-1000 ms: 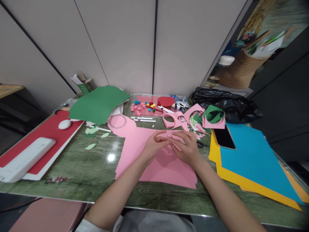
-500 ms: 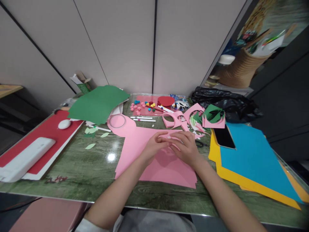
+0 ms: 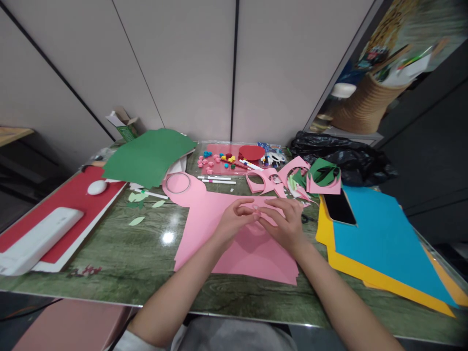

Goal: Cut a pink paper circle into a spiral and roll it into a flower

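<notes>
Here, both hands meet over the upper middle of the large pink sheet [image 3: 234, 239], which lies flat on the green table [image 3: 120, 258]. The left hand [image 3: 234, 222] and the right hand [image 3: 283, 222] have their fingers curled inward, fingertips nearly touching, pinching a small pink paper piece [image 3: 257, 210] between them — its shape is mostly covered by the fingers and cannot be made out. Judged from its look, the piece is thin craft paper: very light, limp, easily creased or torn, best held at its edges with light fingertip pressure. Right of the pink sheet lie a blue sheet [image 3: 383, 239] on a yellow sheet [image 3: 369, 273], with a dark phone [image 3: 339, 208] on top. Just beyond the right hand, a dark object — possibly scissors — is largely hidden.
</notes>
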{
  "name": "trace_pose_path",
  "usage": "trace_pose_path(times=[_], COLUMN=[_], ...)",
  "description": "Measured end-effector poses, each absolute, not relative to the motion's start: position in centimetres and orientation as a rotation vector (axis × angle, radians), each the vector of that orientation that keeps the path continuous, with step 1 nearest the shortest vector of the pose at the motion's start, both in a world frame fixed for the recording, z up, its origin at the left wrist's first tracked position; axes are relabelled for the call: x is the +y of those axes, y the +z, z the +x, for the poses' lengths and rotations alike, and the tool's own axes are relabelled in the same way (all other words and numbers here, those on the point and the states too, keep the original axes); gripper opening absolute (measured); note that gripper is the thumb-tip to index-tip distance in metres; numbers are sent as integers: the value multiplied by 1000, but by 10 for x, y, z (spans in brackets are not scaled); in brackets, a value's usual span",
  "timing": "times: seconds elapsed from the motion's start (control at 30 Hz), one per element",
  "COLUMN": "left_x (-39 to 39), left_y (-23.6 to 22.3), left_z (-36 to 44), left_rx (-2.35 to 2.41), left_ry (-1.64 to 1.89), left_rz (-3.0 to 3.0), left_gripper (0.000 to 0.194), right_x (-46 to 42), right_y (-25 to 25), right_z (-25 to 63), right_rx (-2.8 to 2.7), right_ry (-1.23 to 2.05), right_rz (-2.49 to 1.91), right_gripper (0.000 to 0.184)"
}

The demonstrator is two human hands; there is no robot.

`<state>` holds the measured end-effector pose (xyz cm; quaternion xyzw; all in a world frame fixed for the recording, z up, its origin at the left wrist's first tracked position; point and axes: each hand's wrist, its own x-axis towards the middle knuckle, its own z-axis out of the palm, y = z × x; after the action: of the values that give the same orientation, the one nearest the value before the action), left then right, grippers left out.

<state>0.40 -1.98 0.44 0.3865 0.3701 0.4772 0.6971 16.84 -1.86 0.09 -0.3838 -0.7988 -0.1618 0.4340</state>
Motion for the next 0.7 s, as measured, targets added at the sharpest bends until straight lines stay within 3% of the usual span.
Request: trace_pose_path(times=[0.3, 0.5, 0.7], left_x=[-20, -20, -20], left_y=[5, 4, 5], left_z=[3, 2, 1], left_rx=[793, 753, 756], left_ry=[1022, 978, 943], left_rz=[825, 828, 813], left_gripper=[47, 28, 27], right_x=[-21, -21, -21], right_y=[2, 2, 2], right_z=[166, 166, 167], right_rx=[-1913, -1932, -1952], right_ry=[-469, -448, -451], right_rz=[-979, -969, -975], right_gripper=[19, 19, 17])
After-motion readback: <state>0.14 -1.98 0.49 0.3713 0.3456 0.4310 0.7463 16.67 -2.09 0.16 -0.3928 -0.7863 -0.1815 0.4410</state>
